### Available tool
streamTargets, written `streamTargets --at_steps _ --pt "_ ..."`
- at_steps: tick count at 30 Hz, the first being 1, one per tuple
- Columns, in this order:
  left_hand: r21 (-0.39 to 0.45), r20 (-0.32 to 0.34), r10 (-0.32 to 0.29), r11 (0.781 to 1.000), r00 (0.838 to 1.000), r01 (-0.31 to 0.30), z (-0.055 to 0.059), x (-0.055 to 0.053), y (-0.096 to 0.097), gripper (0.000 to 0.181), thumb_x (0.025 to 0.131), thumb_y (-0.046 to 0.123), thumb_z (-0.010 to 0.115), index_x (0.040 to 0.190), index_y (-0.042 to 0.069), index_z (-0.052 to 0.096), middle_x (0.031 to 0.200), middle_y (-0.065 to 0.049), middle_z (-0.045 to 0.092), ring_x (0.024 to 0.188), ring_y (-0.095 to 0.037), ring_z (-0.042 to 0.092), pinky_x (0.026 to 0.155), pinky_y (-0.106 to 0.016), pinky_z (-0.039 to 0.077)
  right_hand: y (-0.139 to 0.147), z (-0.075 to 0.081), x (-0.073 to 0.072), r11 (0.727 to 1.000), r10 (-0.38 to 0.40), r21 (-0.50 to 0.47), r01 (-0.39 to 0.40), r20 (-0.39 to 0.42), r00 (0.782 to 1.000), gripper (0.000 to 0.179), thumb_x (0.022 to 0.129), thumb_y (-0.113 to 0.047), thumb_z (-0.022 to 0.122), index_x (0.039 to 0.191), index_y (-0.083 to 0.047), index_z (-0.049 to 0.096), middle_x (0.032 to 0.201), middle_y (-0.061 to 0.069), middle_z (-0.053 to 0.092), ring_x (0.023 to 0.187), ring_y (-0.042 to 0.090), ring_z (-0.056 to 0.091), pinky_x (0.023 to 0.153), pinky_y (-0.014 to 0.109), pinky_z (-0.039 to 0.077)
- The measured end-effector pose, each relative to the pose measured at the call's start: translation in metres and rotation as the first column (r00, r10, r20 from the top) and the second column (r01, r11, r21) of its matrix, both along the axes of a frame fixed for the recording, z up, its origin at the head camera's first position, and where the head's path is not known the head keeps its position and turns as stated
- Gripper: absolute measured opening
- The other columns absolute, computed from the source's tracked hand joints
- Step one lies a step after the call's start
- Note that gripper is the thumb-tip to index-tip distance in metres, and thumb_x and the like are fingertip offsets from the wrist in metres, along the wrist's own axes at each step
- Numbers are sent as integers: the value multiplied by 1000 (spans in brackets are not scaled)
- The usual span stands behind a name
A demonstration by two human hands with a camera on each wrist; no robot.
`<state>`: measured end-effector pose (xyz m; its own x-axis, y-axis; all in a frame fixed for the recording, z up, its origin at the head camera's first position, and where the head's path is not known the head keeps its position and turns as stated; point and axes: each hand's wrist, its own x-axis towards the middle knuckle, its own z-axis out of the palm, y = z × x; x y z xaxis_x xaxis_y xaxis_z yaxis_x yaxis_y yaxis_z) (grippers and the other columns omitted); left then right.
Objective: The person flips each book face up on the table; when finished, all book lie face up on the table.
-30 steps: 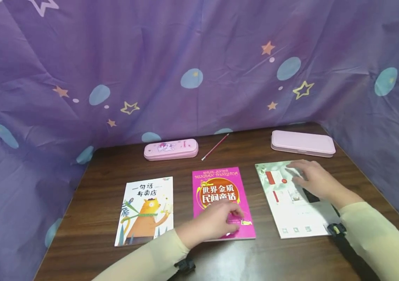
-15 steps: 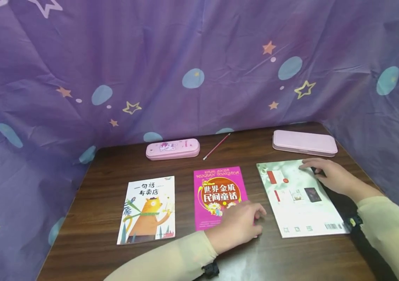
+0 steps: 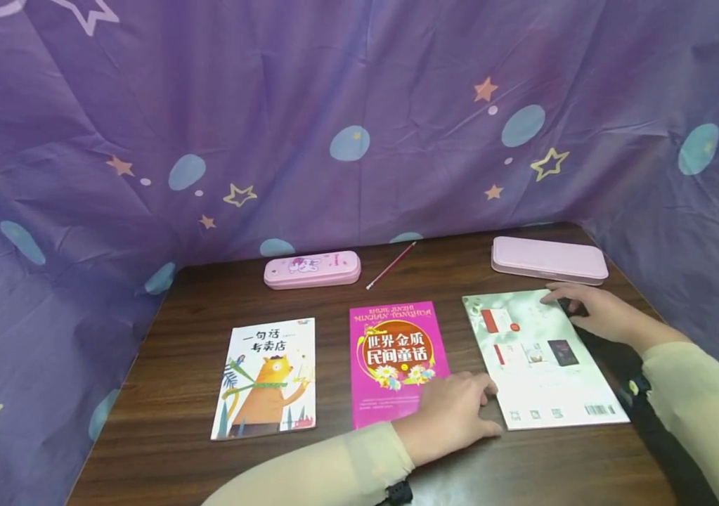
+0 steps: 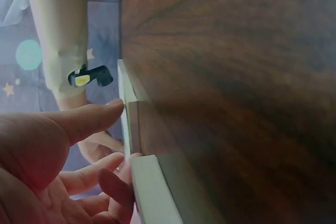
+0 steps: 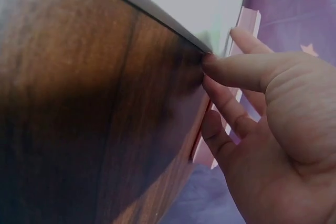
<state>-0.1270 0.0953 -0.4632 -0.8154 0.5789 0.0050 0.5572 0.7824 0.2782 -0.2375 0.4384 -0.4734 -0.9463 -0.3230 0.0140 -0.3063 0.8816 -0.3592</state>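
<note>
While left hand point(image 3: 454, 414) sits spread beside the pale book point(image 3: 545, 390), light, even pressure suits; whether right hand point(image 3: 602, 316) pinches, can't tell.

The right book point(image 3: 545, 372) is white and pale green, the middle book point(image 3: 396, 355) magenta. Purple cloth point(image 3: 308, 105) bears blue ovals and stars; the table point(image 3: 176, 365) is grained brown.

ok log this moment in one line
left hand: at left edge of white-green book | right hand: at its far right corner | white-green book: flat on table | pink book: to its left
</note>
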Motion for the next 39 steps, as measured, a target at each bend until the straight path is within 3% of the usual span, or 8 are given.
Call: streamTargets --at_steps 4,11,20,24,30,36,39 --pt "-29 -49 -21 999 999 20 -2 2 4 51 72 61 87 114 37 71 89 25 64 77 9 55 63 -17 37 2 -2 -1 1000 -2 -15 2 19 1000 54 82 10 73 131 -9 66 147 28 51 97 26 61 82 44 51" --pt "-95 -122 -85 993 989 73 -5 8 12 55 73 64 84 120 38 72 105 18 70 93 4 61 70 -23 42 4 -5 -1 1000 1 -20 -1 4 1000 52 82 10 73 130 -10 68 143 27 55 88 17 55 77 34 47" --pt "-131 -150 -58 991 987 38 -7 14 20 54 70 68 84 115 41 73 98 19 70 85 3 60 75 -27 39 8 -11 1 999 -23 -45 26 58 998 49 83 7 75 129 -10 70 145 27 54 92 18 59 79 36 49" --pt "-110 -154 -53 993 987 36 -8 13 21 49 71 62 86 113 39 74 97 18 71 83 3 61 76 -27 40 10 -13 0 997 -33 -64 35 31 999 51 80 10 76 126 -12 73 142 24 56 89 17 57 76 30 48" --pt "-96 -145 -59 994 988 45 -8 13 20 48 74 59 86 115 37 74 97 17 71 84 2 60 74 -26 39 17 -15 0 996 -21 -87 14 -80 997 51 72 11 83 117 -14 77 134 19 60 83 10 51 70 25 45" --pt "-73 -148 -59 996 987 49 -6 12 16 47 77 57 84 117 35 74 99 15 72 86 2 61 74 -24 39 26 -7 -4 994 33 -97 -41 -78 996 47 75 6 84 118 -14 78 134 16 60 81 5 51 68 24 45" --pt "-61 -149 -65 997 987 56 -4 12 13 45 80 55 83 118 33 74 100 14 72 87 1 61 74 -24 40 31 -4 -4 991 53 -116 -64 -98 994 46 77 3 83 118 -16 78 134 13 61 89 -7 50 69 23 46"
